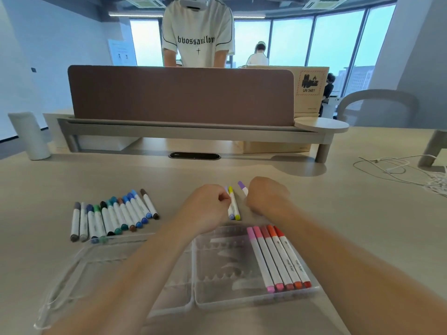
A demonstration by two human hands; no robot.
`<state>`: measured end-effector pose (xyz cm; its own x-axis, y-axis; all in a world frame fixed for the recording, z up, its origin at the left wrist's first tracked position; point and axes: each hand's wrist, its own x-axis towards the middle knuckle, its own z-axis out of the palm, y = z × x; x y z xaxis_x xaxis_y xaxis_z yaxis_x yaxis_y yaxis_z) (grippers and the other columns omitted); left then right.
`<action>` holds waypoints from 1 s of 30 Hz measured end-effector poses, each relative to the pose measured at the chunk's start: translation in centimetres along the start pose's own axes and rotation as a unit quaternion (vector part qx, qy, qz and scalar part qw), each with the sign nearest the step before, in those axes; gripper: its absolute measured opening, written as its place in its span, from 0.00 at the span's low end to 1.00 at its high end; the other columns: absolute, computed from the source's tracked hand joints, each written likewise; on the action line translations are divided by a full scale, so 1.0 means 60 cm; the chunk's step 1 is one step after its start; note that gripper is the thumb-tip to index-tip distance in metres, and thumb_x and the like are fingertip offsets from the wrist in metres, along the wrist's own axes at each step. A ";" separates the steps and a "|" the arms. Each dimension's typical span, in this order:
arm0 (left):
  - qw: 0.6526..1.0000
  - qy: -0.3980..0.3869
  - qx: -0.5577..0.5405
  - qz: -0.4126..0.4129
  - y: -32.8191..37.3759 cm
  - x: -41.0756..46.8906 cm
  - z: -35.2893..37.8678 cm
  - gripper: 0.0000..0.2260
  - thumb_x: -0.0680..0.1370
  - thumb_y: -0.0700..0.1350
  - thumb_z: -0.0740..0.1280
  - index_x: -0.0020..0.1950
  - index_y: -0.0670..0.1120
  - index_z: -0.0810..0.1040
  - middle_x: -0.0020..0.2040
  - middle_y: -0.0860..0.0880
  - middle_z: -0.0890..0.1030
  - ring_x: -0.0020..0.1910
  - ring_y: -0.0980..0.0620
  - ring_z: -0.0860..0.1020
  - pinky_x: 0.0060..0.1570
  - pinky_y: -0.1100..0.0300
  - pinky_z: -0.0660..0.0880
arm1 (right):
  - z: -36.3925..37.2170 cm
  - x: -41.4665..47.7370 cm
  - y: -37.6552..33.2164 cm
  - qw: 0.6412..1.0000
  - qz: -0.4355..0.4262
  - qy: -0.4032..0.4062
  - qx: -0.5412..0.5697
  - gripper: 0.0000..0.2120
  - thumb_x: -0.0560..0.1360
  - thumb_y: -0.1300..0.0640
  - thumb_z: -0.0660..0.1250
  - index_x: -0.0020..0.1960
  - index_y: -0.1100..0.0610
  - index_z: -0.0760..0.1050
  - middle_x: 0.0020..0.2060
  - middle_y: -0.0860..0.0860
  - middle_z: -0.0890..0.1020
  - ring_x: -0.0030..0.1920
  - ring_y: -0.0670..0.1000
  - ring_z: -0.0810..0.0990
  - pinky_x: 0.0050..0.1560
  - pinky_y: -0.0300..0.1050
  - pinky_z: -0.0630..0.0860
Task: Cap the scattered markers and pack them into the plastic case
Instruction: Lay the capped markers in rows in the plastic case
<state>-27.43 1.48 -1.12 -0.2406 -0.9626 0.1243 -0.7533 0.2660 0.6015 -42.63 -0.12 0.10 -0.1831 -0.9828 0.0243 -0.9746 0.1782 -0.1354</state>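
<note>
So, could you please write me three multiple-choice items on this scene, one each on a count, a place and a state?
1. How many markers lie in the plastic case?
A) two B) nine C) five

2. Where does the yellow marker lie?
A) in the plastic case B) on the table beside the lavender marker C) on the floor

3. What is the right hand doing?
A) gripping a purple marker B) lying flat on the table C) lifting the plastic case

Answers: 1 C, five pink-to-orange markers fill its right end; 2 B, it lies alongside the lavender marker, beyond the case; 3 A, its fingers curl round the marker's white barrel.
</note>
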 end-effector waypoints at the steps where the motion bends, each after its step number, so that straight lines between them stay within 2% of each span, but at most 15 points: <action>1: 1.000 -0.005 0.003 -0.001 -0.003 -0.007 -0.001 0.12 0.79 0.44 0.60 0.45 0.40 0.80 0.44 0.40 0.81 0.45 0.45 0.79 0.46 0.49 0.76 | -0.006 -0.007 -0.003 1.000 0.003 0.000 0.013 0.02 0.75 0.59 0.66 0.45 0.58 0.76 0.40 0.53 0.81 0.44 0.54 0.80 0.41 0.46 0.74; 3: 1.000 -0.015 0.007 -0.002 -0.003 -0.024 -0.003 0.13 0.79 0.44 0.59 0.46 0.38 0.80 0.47 0.38 0.81 0.51 0.44 0.79 0.48 0.51 0.77 | -0.020 -0.026 -0.008 0.999 0.001 -0.028 0.042 0.05 0.71 0.60 0.67 0.37 0.59 0.77 0.32 0.52 0.79 0.36 0.53 0.80 0.37 0.45 0.74; 5: 0.999 -0.034 0.029 0.002 0.007 -0.046 -0.002 0.12 0.79 0.45 0.61 0.48 0.40 0.81 0.53 0.38 0.81 0.58 0.41 0.77 0.50 0.55 0.74 | -0.032 -0.055 -0.009 0.995 -0.017 -0.071 0.063 0.07 0.71 0.58 0.68 0.36 0.61 0.79 0.30 0.54 0.79 0.34 0.54 0.80 0.38 0.45 0.77; 7: 0.997 -0.049 0.053 0.015 0.020 -0.070 0.002 0.11 0.80 0.45 0.62 0.52 0.42 0.81 0.61 0.38 0.78 0.65 0.40 0.73 0.52 0.57 0.71 | -0.040 -0.094 -0.006 0.988 -0.035 -0.125 0.082 0.13 0.73 0.55 0.67 0.35 0.63 0.79 0.27 0.55 0.77 0.26 0.53 0.75 0.32 0.42 0.73; 9: 0.997 -0.049 0.059 0.026 0.021 -0.088 0.009 0.11 0.80 0.46 0.63 0.59 0.45 0.80 0.59 0.43 0.80 0.60 0.45 0.76 0.52 0.59 0.72 | -0.047 -0.131 -0.001 0.981 -0.033 -0.168 0.094 0.14 0.74 0.57 0.63 0.31 0.61 0.76 0.22 0.53 0.73 0.20 0.50 0.68 0.26 0.37 0.66; 11: 0.996 -0.065 0.059 0.030 0.020 -0.099 0.017 0.14 0.80 0.47 0.63 0.66 0.49 0.76 0.60 0.47 0.80 0.57 0.48 0.77 0.56 0.56 0.75 | -0.052 -0.157 0.003 0.974 -0.025 -0.206 0.095 0.13 0.73 0.60 0.61 0.30 0.60 0.73 0.19 0.51 0.71 0.18 0.49 0.65 0.23 0.35 0.61; 12: 0.995 -0.077 0.059 0.032 0.019 -0.103 0.022 0.15 0.80 0.48 0.63 0.67 0.52 0.75 0.59 0.49 0.80 0.56 0.49 0.78 0.55 0.57 0.75 | -0.052 -0.166 0.004 0.970 -0.024 -0.222 0.092 0.14 0.74 0.60 0.60 0.30 0.59 0.72 0.19 0.51 0.70 0.17 0.48 0.64 0.23 0.35 0.59; 14: 0.994 -0.084 0.065 0.039 0.021 -0.109 0.029 0.12 0.79 0.47 0.64 0.62 0.55 0.76 0.52 0.50 0.80 0.48 0.49 0.80 0.43 0.59 0.75 | -0.048 -0.176 0.007 0.966 -0.026 -0.241 0.089 0.15 0.75 0.59 0.61 0.30 0.59 0.71 0.17 0.50 0.69 0.17 0.48 0.63 0.23 0.35 0.58; 15: 0.992 -0.088 0.075 0.046 0.024 -0.115 0.030 0.10 0.79 0.46 0.63 0.59 0.53 0.77 0.50 0.49 0.80 0.46 0.48 0.80 0.39 0.59 0.74 | -0.046 -0.179 0.008 0.965 -0.027 -0.243 0.091 0.15 0.76 0.58 0.62 0.31 0.60 0.71 0.18 0.50 0.70 0.18 0.48 0.64 0.23 0.36 0.58; 16: 0.990 -0.095 0.089 0.056 0.027 -0.121 0.032 0.10 0.78 0.44 0.62 0.59 0.50 0.77 0.50 0.47 0.80 0.47 0.46 0.80 0.40 0.59 0.74 | -0.043 -0.181 0.009 0.966 -0.027 -0.240 0.093 0.17 0.77 0.55 0.63 0.31 0.60 0.72 0.20 0.51 0.71 0.20 0.49 0.65 0.24 0.36 0.60; 19: 0.984 -0.100 0.109 0.094 0.031 -0.137 0.035 0.12 0.79 0.44 0.61 0.61 0.46 0.77 0.57 0.45 0.80 0.56 0.44 0.78 0.56 0.53 0.75 | -0.038 -0.177 0.016 0.975 -0.034 -0.204 0.076 0.21 0.80 0.51 0.63 0.31 0.61 0.72 0.20 0.52 0.72 0.22 0.49 0.67 0.25 0.38 0.65; 22: 0.983 -0.126 0.087 0.103 0.030 -0.140 0.036 0.08 0.81 0.49 0.62 0.56 0.49 0.76 0.53 0.48 0.79 0.53 0.46 0.77 0.56 0.54 0.74 | -0.032 -0.172 0.022 0.978 -0.043 -0.192 0.069 0.21 0.79 0.50 0.64 0.31 0.60 0.71 0.24 0.53 0.73 0.24 0.51 0.68 0.27 0.39 0.66; 24: 0.978 -0.144 0.099 0.116 0.030 -0.138 0.034 0.11 0.80 0.51 0.64 0.60 0.49 0.76 0.56 0.49 0.78 0.55 0.48 0.76 0.55 0.56 0.73 | -0.026 -0.168 0.025 0.976 -0.051 -0.202 0.069 0.20 0.78 0.49 0.66 0.32 0.60 0.73 0.26 0.54 0.73 0.26 0.51 0.69 0.27 0.39 0.67; 27: 0.978 -0.158 0.091 0.104 0.028 -0.133 0.035 0.17 0.76 0.56 0.68 0.61 0.49 0.77 0.56 0.50 0.80 0.53 0.49 0.77 0.56 0.53 0.75 | -0.021 -0.163 0.031 0.976 -0.058 -0.196 0.074 0.15 0.77 0.50 0.67 0.39 0.61 0.77 0.28 0.54 0.75 0.26 0.51 0.71 0.27 0.39 0.69; 30: 0.978 -0.160 0.099 0.094 0.027 -0.128 0.039 0.19 0.74 0.59 0.70 0.62 0.53 0.77 0.55 0.52 0.82 0.52 0.50 0.78 0.57 0.50 0.76 | -0.019 -0.158 0.032 0.977 -0.064 -0.194 0.056 0.15 0.77 0.50 0.68 0.37 0.60 0.76 0.28 0.53 0.76 0.26 0.50 0.72 0.29 0.39 0.71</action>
<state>-28.24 9.46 -2.96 -0.5418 -0.8388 -0.0529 -0.7728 0.4724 0.4239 -42.94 9.59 0.71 0.0230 -0.9446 -0.3273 -0.9623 0.0678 -0.2635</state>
